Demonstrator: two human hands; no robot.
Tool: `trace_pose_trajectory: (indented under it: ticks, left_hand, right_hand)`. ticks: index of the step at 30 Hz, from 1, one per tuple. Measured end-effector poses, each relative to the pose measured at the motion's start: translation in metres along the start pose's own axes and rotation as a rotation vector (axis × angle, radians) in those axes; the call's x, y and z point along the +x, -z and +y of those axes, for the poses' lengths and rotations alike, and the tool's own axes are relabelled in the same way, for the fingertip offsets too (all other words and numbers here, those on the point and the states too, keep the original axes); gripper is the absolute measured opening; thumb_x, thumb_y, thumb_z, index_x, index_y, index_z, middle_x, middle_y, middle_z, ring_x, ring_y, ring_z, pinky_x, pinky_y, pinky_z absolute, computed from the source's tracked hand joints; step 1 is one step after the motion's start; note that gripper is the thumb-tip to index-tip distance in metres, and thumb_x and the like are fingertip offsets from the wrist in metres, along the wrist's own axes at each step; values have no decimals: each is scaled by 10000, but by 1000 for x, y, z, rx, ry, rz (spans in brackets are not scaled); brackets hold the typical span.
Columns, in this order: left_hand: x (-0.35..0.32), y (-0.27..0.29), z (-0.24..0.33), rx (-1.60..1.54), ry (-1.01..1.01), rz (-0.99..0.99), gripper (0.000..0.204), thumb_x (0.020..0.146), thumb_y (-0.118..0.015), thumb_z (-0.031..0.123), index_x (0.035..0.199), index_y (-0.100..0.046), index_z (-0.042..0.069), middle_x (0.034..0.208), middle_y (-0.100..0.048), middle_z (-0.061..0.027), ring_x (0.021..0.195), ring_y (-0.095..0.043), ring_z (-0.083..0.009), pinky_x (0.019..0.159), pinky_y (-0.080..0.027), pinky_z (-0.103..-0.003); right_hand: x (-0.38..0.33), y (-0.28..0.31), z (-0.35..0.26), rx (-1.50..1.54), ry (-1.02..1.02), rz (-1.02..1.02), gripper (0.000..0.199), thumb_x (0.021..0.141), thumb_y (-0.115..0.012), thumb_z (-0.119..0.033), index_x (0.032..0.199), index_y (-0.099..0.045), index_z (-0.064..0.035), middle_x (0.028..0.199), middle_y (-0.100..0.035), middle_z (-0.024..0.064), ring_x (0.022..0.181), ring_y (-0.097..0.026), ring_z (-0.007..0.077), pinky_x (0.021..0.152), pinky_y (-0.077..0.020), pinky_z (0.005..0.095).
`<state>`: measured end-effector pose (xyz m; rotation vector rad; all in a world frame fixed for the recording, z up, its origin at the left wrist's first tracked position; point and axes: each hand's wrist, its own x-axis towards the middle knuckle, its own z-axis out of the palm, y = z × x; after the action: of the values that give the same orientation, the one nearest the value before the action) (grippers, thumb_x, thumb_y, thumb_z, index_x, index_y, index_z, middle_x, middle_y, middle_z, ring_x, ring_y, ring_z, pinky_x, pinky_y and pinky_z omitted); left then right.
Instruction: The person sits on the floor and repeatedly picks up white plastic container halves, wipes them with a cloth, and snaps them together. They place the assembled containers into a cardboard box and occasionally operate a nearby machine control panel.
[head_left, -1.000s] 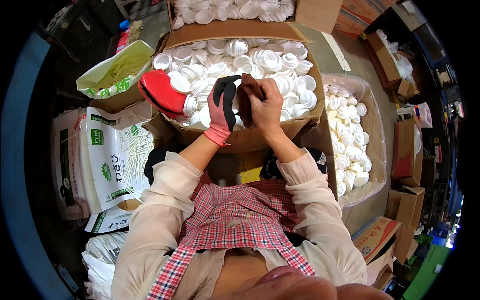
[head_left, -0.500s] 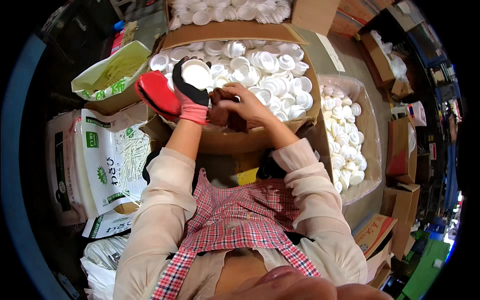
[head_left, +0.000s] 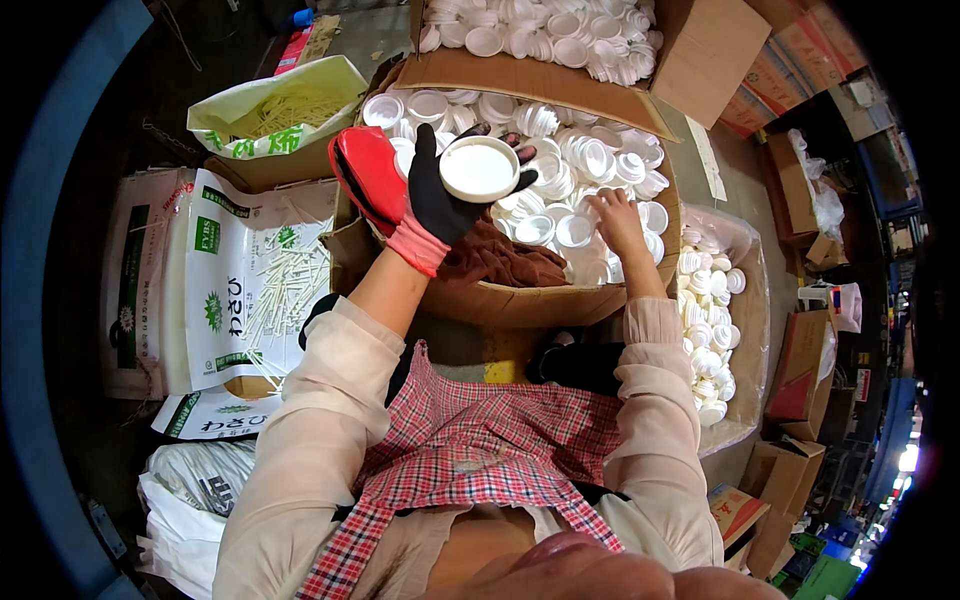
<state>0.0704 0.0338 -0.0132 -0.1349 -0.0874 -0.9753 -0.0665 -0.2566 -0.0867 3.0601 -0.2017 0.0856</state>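
Note:
My left hand [head_left: 440, 195] wears a black glove with a pink-red cuff. It is held palm up, with a white round plastic cap [head_left: 479, 168] resting in it between thumb and fingers. My bare right hand [head_left: 622, 228] reaches over the right side of a cardboard box [head_left: 530, 305], its bent fingers apart at the loose white caps [head_left: 590, 160] filling the box. Whether a fingertip grips one of them is hard to see. A brown cloth [head_left: 510, 258] lies at the near inner edge, below my left hand. Left of the glove, a glossy red padded piece [head_left: 368, 180] sits by the box corner.
Another carton of white pieces [head_left: 560, 35] stands beyond the box. To the right, a plastic-lined carton [head_left: 745, 330] holds more white parts. On the left are a bag of thin pale sticks [head_left: 300, 105] and a printed sack [head_left: 210, 340] with white sticks scattered on it.
My right hand has left the brown cloth near my left hand and moved right to the caps. My left hand has opened wider around its cap. The whole view has shifted.

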Motion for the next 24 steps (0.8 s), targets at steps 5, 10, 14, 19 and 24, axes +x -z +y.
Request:
trace_pose_trajectory:
  ticks: [5,10,14,19,24]
  left_hand:
    - [-1,0,-5,57,-2,24,634,882,-428,561,1178,-464,2,1222,-489,-244,1184,-407,-494,979,-311,-658]
    - [-5,-5,-11,414,-124,-51,457,959,-356,383,1193,-425,-4,1162,-527,-233,1105,-517,-413,922,-436,-562]
    - [-1,0,-21,586,-135,-76,557,947,-340,452,1219,-447,-22,1227,-491,-258,1173,-439,-463,965,-374,-589]
    - [1,5,-24,146,9,48,637,914,-373,510,1258,-391,-26,1321,-379,-278,1252,-325,-480,1033,-257,-621]
    - [4,9,-24,55,116,205,680,897,-393,520,1323,-299,-2,1379,-280,-279,1295,-221,-501,1034,-190,-662]
  right_hand:
    - [-4,10,7,33,-76,127,464,676,-727,-127,1107,-558,-91,1030,-565,102,945,-537,263,780,-459,367]
    - [-10,44,14,1627,-393,388,446,803,-625,-200,1207,-478,-81,1099,-572,104,932,-556,226,749,-484,359]
    - [-28,79,-23,2360,-182,242,574,826,-610,-298,1318,-380,-114,1250,-495,91,1080,-522,261,809,-485,402]
    - [-33,116,-79,2366,151,124,645,797,-640,-171,1355,-324,-97,1246,-480,107,1016,-557,245,730,-524,355]
    - [-36,118,-85,2354,53,179,671,770,-649,-84,1363,-337,-118,1259,-465,115,1035,-550,248,758,-526,368]
